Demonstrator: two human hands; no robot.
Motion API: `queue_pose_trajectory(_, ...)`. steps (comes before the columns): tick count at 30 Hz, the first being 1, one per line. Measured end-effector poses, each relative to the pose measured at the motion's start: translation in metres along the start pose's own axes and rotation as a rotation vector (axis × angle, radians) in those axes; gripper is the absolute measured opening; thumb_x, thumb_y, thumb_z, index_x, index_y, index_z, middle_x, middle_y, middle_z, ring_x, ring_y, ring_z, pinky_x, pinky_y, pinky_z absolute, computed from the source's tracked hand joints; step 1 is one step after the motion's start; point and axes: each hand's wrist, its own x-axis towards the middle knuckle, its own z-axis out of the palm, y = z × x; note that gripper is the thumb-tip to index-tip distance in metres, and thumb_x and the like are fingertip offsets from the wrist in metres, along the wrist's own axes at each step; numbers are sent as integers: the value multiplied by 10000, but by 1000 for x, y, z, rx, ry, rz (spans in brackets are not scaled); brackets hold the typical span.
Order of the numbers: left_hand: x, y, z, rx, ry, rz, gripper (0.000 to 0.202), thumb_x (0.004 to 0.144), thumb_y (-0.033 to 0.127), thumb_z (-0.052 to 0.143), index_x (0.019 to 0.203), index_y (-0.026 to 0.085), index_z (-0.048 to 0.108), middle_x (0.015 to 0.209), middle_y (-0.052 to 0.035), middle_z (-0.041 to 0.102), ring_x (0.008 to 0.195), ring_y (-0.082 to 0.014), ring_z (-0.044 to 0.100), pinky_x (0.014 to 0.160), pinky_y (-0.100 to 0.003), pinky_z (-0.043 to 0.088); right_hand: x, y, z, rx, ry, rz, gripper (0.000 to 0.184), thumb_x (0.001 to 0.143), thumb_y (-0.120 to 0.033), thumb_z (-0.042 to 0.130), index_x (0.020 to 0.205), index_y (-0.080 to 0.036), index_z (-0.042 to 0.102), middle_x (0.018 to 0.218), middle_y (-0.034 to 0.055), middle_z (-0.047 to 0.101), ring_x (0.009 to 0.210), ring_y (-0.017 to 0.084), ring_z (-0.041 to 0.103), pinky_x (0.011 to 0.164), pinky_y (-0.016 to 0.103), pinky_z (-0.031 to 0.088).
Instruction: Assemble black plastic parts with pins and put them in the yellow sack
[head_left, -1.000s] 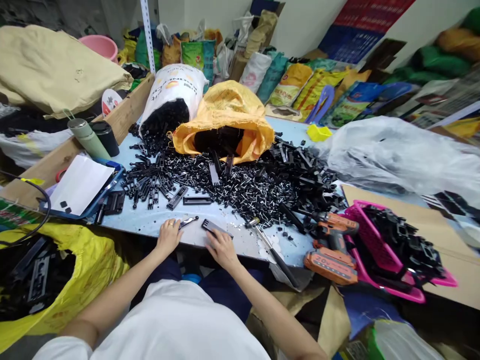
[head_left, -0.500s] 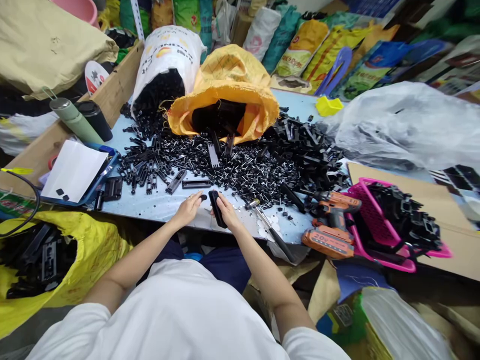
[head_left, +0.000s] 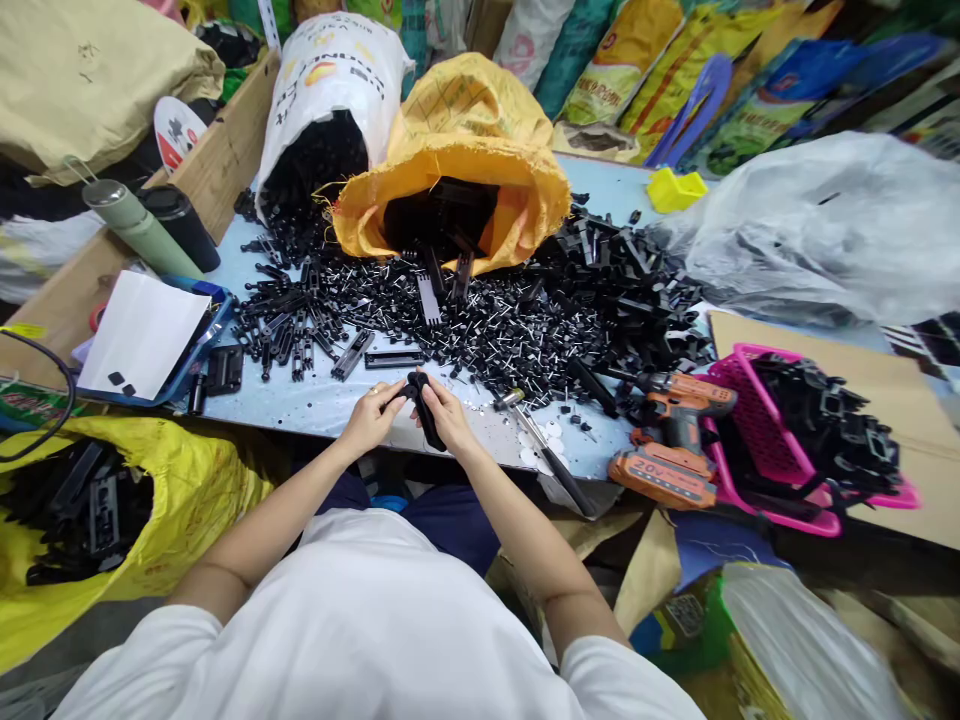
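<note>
My right hand (head_left: 448, 417) grips a long black plastic piece (head_left: 426, 412) just above the near edge of the light blue table (head_left: 315, 400). Beside it, my left hand (head_left: 369, 416) pinches a small black part against the top end of that piece. The two hands nearly touch. Behind them lies a broad heap of small black plastic parts with metal pins (head_left: 495, 335). More black parts spill from an orange sack (head_left: 457, 165) and a white sack (head_left: 330, 100).
An orange cordless drill (head_left: 664, 440) and a pink basket of black parts (head_left: 802, 440) lie at the right. A screwdriver (head_left: 544, 450) lies right of my hands. Papers on a blue tray (head_left: 146, 335), two bottles (head_left: 150, 230) and a yellow bag of parts (head_left: 112, 500) are at the left.
My hands lifted off the table edge and came together. The right hand picked up the long black piece and the left brought a small part to its end.
</note>
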Motion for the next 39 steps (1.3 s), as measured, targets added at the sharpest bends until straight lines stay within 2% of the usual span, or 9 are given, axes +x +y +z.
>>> queue_pose_trajectory(3,-2,11,3,69,9,32,370,898,273,470,1247,193,565,860,-41,581,828,-150,574,800,-268,471,-6,-8,-1,-58,-21,-46,604,868,-514,448,1399,-233,381,758,-2,551,556,87,520,508,228,482)
queue_pose_trajectory(9,-4,14,3,151,27,30,348,890,278,487,1209,190,595,872,-47,574,826,-154,575,791,-268,479,-13,-25,-18,-528,-84,-296,524,831,-480,550,1304,-257,522,906,48,570,802,154,560,781,316,499)
queue_pose_trajectory(14,7,23,-4,74,94,206,355,926,284,424,1240,194,564,980,-71,578,913,-149,569,849,-277,467,-15,-36,-8,-257,80,-208,531,900,-483,405,1392,-282,396,818,11,564,578,93,526,555,256,520)
queue_pose_trajectory(19,16,34,-19,91,34,263,341,917,285,449,1211,182,587,961,-70,591,876,-144,582,822,-265,474,-14,-44,-12,-223,12,-220,523,836,-475,528,1323,-286,494,894,16,584,555,74,534,510,245,530)
queue_pose_trajectory(23,15,38,-22,113,-17,287,331,912,280,464,1205,195,592,947,-60,595,847,-142,587,797,-263,479,-14,-41,-20,-255,-1,-232,515,861,-463,498,1335,-263,479,877,12,590,533,64,533,501,234,527)
queue_pose_trajectory(30,7,39,-18,258,-13,278,334,928,292,427,1207,202,586,899,-45,568,762,-122,573,725,-244,489,-14,-51,-37,-698,-47,-537,489,845,-400,565,1293,-205,528,952,59,650,764,136,601,746,274,512)
queue_pose_trajectory(33,5,37,-13,257,-17,291,336,932,302,419,1209,203,582,902,-44,564,749,-117,569,724,-244,490,-13,-63,-41,-828,-123,-587,506,849,-410,558,1305,-196,512,921,60,653,773,140,599,751,267,500)
queue_pose_trajectory(36,4,42,1,186,130,282,346,941,310,401,1223,201,569,935,-59,560,818,-130,572,752,-250,490,-14,-70,-31,-832,-81,-604,536,853,-436,551,1327,-193,487,918,62,648,772,142,596,747,266,498)
queue_pose_trajectory(39,3,52,17,87,392,244,369,958,303,356,1259,188,536,976,-83,550,893,-143,565,797,-270,485,-18,-65,-8,-706,115,-613,517,893,-435,484,1345,-186,466,953,81,646,781,147,600,757,278,504)
